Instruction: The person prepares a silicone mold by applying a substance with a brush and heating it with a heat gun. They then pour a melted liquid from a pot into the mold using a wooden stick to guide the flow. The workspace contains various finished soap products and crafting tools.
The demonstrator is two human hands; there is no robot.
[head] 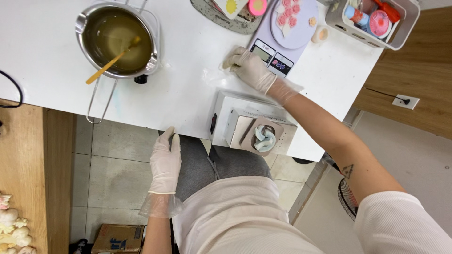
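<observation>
Right hand [249, 68] beside one scale [278, 44]

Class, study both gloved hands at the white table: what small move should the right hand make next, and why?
Probably sweep the right hand a little further across the white table: it presses flat on the surface beside the scale, as if wiping, while the left hand rests at the table's edge.

Upper left of frame: steel saucepan [117, 40] of yellowish liquid, wooden stirrer [112, 61] leaning inside. Top centre: lilac scale [282, 42] bearing pink flower shapes [288, 14]. Upper right: white basket [372, 19] of small items. Lower left: cardboard box [117, 239] on tiled floor [117, 164].
</observation>
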